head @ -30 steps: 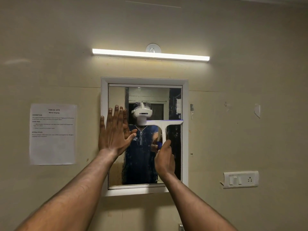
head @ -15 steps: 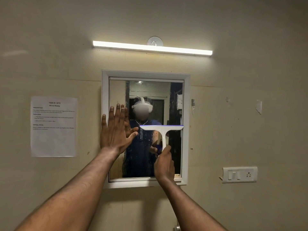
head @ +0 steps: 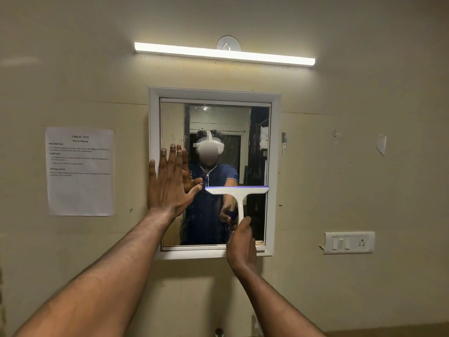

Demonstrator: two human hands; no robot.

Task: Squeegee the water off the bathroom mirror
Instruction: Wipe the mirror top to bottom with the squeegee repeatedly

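Note:
A white-framed mirror hangs on the beige wall straight ahead. Water drops and streaks show on its upper and left glass. My left hand lies flat with fingers spread on the mirror's left edge and frame. My right hand grips the handle of a white squeegee with a blue blade. The blade lies level against the right half of the glass, a little below mid-height. The mirror reflects a person in a blue shirt wearing a headset.
A lit tube light runs above the mirror. A printed paper sheet is stuck to the wall at left. A switch and socket plate sits at lower right. Torn tape scraps mark the wall at right.
My right hand has drawn the squeegee down the right half of the mirror. My left hand has stayed pressed on the left edge. The view has tilted slightly.

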